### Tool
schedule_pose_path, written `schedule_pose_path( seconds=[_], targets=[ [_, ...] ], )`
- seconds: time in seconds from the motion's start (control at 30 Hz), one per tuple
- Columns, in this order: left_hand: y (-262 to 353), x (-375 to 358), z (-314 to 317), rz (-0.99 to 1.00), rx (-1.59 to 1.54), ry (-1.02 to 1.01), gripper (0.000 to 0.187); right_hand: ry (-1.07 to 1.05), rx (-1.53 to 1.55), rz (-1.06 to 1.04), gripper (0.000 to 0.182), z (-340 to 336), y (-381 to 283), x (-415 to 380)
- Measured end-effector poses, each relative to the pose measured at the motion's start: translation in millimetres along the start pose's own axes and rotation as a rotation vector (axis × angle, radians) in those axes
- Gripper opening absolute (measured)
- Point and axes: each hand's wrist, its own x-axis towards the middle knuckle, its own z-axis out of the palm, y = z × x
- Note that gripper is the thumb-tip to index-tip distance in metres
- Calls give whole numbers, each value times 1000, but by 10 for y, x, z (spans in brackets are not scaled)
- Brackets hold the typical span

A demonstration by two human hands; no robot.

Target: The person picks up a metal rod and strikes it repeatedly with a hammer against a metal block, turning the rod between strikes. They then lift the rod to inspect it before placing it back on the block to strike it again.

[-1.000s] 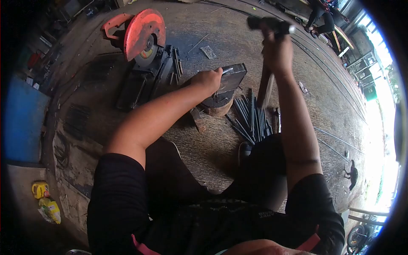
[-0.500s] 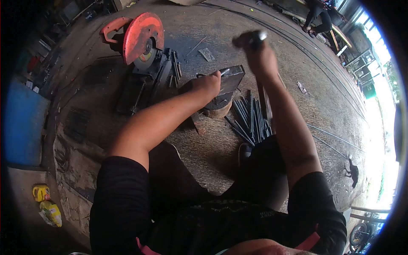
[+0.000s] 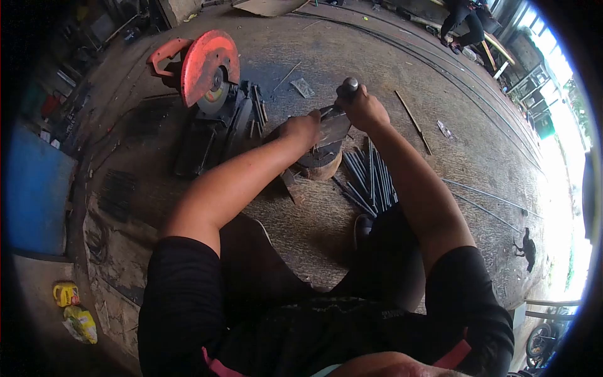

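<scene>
My left hand (image 3: 301, 131) is closed around a short metal rod (image 3: 326, 114), whose end lies over a dark steel anvil block (image 3: 336, 130). The block rests on a round wooden stump (image 3: 325, 167). In my right hand (image 3: 367, 113), the fingers are wrapped round a hammer (image 3: 349, 88); its rounded metal head is low over the block, close to the rod. Whether hammer and rod touch cannot be made out. Beside the stump, on the right, lies a pile of cut steel rods (image 3: 373, 178).
A red cut-off saw (image 3: 210, 69) stands at the left, with short rods (image 3: 258, 107) beside it. Long bars (image 3: 414, 50) cross the floor behind. A thin stick (image 3: 413, 122) lies at the right. Another person (image 3: 463, 28) is far back right; a dark bird (image 3: 527, 249) stands at the right.
My right hand has swung the hammer down and to the left, from raised at the right to low over the anvil block. My left hand still grips the rod, slightly lower in view.
</scene>
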Motion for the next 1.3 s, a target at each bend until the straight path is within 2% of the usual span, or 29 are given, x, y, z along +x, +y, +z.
schedule_pose_path(
  seconds=[0.1,0.13,0.17,0.2,0.23,0.3,0.37,0.4,0.43,0.5,0.53,0.6,0.7,0.77,0.8,0.87,0.9,0.97,1.03,1.07,1.1,1.13,1.17,1.27,1.3],
  targets=[
    [-74,20,60,1,-128,36,36,47,167,18,61,-99,45,56],
    [-126,81,81,2,-131,31,36,156,276,-88,59,-221,-8,9],
    [-190,175,81,25,-211,6,44,260,383,-193,56,-338,-61,-46],
    [-241,240,115,45,-292,-20,52,468,332,-213,49,-360,-51,3],
    [-274,282,163,38,-296,-23,52,608,434,-376,43,-560,-197,-119],
    [-314,347,209,-41,-342,-19,63,701,500,-413,38,-779,-344,-249],
    [-317,373,220,-1,-311,22,67,699,528,-402,38,-728,-339,-231],
    [-225,310,109,-87,-359,-74,69,694,551,-386,37,-660,-307,-231],
    [-166,270,44,-173,-405,-168,72,593,545,-398,40,-486,-193,-140],
    [-153,275,69,-145,-402,-219,73,277,308,-169,45,-9,79,152],
    [-151,298,30,-115,-399,-265,75,290,314,-174,45,119,194,198],
    [-128,258,-87,-131,-392,-287,75,73,268,-62,51,184,286,197],
    [-149,250,-77,-166,-419,-320,73,89,365,-47,54,-135,283,172],
    [-145,308,1,-274,-513,-355,70,325,327,-30,55,-551,17,-42],
    [-138,295,-33,-280,-591,-389,67,349,420,-36,53,-636,42,38],
    [-160,327,0,-260,-622,-399,65,526,614,-263,46,-929,-153,-115],
    [-164,333,-4,-238,-644,-392,64,639,675,-239,42,-990,-228,-121],
    [-151,332,-14,-245,-596,-398,63,685,657,-294,40,-1010,-271,-138],
    [-160,352,-2,-237,-574,-400,62,638,552,-340,37,-774,-280,-160],
    [-157,339,16,-236,-570,-404,62,497,443,-239,42,-501,-182,-98],
    [-160,332,42,-221,-603,-404,61,306,239,-130,53,-78,28,110],
    [-151,341,27,-203,-634,-399,60,72,61,-16,65,25,-22,-24],
    [-123,337,-35,-194,-624,-391,60,92,160,-31,65,243,165,171],
    [-59,261,-39,-234,-573,-392,55,-28,205,22,61,-99,38,65],
    [-72,282,-13,-234,-579,-393,55,90,291,-22,58,-131,70,101]
  ],
)
